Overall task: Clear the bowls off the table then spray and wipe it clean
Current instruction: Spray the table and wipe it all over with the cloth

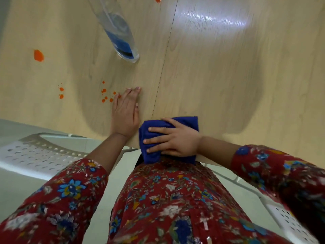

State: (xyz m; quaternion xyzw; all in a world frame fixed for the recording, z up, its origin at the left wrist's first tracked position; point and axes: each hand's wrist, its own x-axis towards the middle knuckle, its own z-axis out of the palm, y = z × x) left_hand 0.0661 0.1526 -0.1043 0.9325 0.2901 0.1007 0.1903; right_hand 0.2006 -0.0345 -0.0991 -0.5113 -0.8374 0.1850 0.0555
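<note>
We see a garment of deep red cloth printed all over with flowers: large blue blooms touched with yellow, pale grey-white blossoms, small green leaves and orange flecks. The same print covers the front of the dress [167,199], the left sleeve [61,196] and the right sleeve [274,175]. We note that both sleeves are loose and end partway down the forearm, with what seems a little pale stitching at the left cuff. Beyond them the forearms, the left hand [125,117] and the right hand [175,140] are uncovered.
</note>
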